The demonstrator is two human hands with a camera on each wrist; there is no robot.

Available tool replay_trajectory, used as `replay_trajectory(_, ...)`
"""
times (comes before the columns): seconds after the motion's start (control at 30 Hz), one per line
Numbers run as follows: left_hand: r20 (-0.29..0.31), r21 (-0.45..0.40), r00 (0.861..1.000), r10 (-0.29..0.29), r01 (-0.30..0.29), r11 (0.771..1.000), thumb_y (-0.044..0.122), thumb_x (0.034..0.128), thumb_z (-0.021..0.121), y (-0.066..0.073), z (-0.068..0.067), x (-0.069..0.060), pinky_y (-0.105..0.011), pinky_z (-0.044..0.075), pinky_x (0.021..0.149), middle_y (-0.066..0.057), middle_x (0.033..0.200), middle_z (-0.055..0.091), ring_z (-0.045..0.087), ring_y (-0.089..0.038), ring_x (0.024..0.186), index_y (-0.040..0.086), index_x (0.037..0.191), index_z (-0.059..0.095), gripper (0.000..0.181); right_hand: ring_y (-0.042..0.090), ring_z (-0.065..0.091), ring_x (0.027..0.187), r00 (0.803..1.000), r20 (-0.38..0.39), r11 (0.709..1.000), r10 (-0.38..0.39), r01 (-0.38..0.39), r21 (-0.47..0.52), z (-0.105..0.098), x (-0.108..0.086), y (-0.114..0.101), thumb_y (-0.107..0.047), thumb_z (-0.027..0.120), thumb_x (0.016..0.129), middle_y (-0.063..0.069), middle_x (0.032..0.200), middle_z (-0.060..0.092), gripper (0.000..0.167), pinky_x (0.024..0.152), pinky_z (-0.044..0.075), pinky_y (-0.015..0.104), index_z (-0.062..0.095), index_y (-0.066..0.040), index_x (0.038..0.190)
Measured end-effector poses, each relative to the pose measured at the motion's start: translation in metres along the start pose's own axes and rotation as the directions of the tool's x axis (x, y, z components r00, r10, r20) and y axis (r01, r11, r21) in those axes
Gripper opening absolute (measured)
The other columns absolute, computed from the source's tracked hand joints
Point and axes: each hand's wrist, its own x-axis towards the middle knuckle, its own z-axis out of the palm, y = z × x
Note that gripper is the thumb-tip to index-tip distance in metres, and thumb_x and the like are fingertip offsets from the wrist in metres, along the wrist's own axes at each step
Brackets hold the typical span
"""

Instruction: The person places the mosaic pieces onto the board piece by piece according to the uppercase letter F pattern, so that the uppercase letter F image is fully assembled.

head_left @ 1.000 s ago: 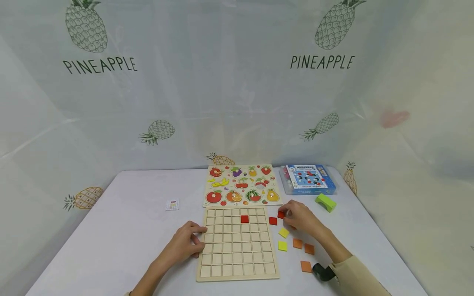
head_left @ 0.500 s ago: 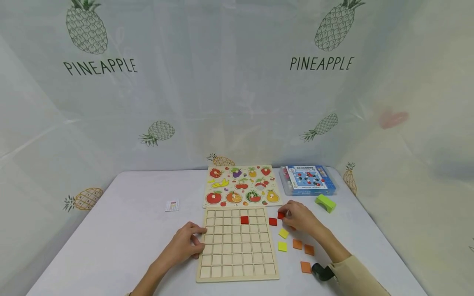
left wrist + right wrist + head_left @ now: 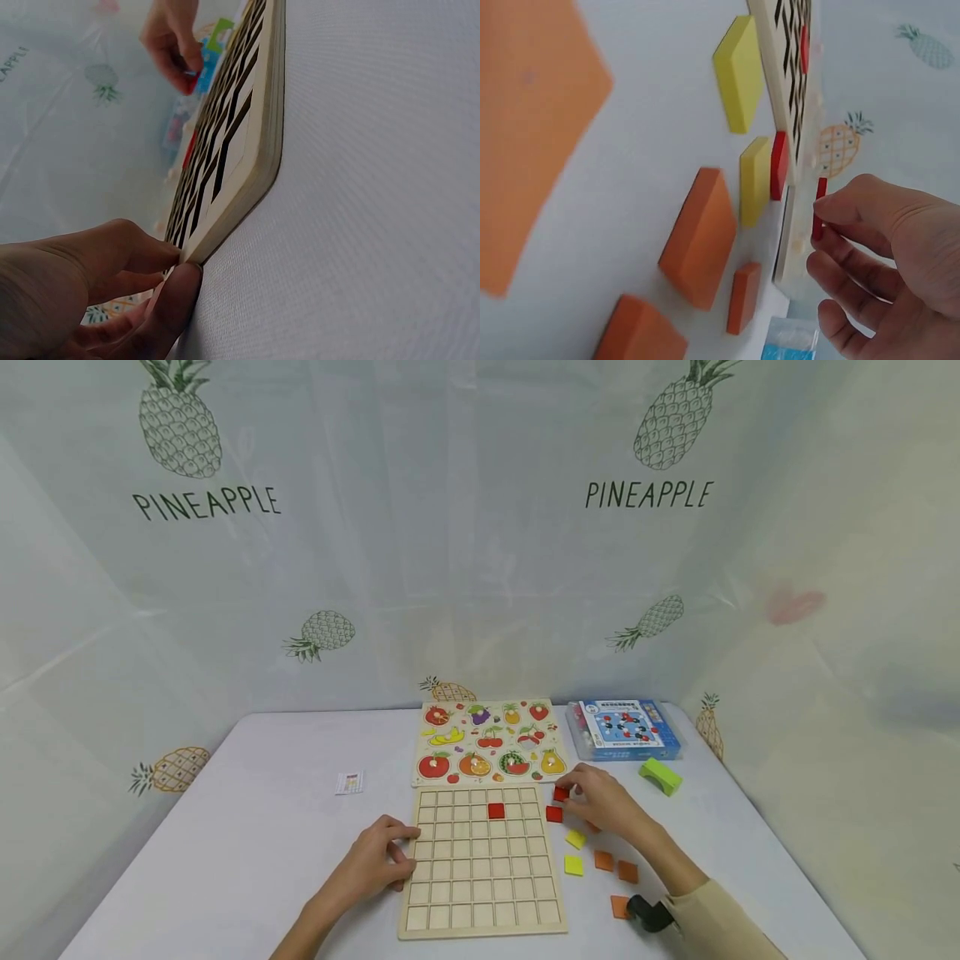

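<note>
A wooden grid board lies flat on the white table, a red tile set in one of its upper squares. My left hand holds the board's left edge between finger and thumb. Right of the board, my right hand pinches another red square tile between thumb and fingertips. In the right wrist view this tile stands on edge, off the table. Just below it, a third red tile lies beside the board. Two yellow tiles and several orange tiles are scattered nearer the right forearm.
Behind the grid board lies a fruit puzzle board. A blue boxed set and a green arch block sit at the back right. A small printed card is on the left. A patterned curtain hangs behind the table.
My right hand has shifted slightly left toward the board with the pinched red tile. My left hand stays at the board's edge. The head view has tilted up a little.
</note>
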Motion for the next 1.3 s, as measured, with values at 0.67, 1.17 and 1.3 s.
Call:
replay_trajectory(0.67,0.003,0.0,1.0,-0.023,0.023,1.0,0.002,0.0765,0.074,0.0,-0.001,0.002,-0.019,0.05,0.054,-0.018,0.111,0.056,0.058,-0.004,0.063,-0.004,0.121,0.065,0.046,0.019,0.058,0.084,0.972,0.032,0.972,-0.233,0.233,0.012,0.021,0.024,-0.05,-0.014,0.074,0.084,0.004,0.1,0.065,0.028,0.071,0.051,0.026,0.073,-0.006,0.111)
replay_trajectory(1.17,-0.005,0.022,1.0,-0.024,0.025,0.999,0.0,0.0759,0.071,0.002,-0.003,0.003,-0.018,0.05,0.068,-0.015,0.11,0.057,0.059,-0.003,0.062,-0.003,0.121,0.066,0.045,0.016,0.055,0.082,0.94,0.081,0.943,-0.333,0.33,0.044,0.043,0.041,-0.077,-0.007,0.071,0.085,0.005,0.098,0.067,0.025,0.067,0.045,0.019,0.074,-0.006,0.109)
replay_trajectory(1.3,-0.001,0.025,1.0,-0.017,0.017,1.0,0.0,0.0761,0.071,0.002,-0.001,0.001,-0.017,0.05,0.064,-0.016,0.111,0.057,0.059,-0.002,0.063,-0.004,0.121,0.065,0.045,0.014,0.054,0.082,0.935,0.099,0.941,-0.339,0.339,0.023,0.049,0.042,-0.081,-0.01,0.071,0.086,0.005,0.1,0.067,0.025,0.069,0.046,0.021,0.074,-0.008,0.111)
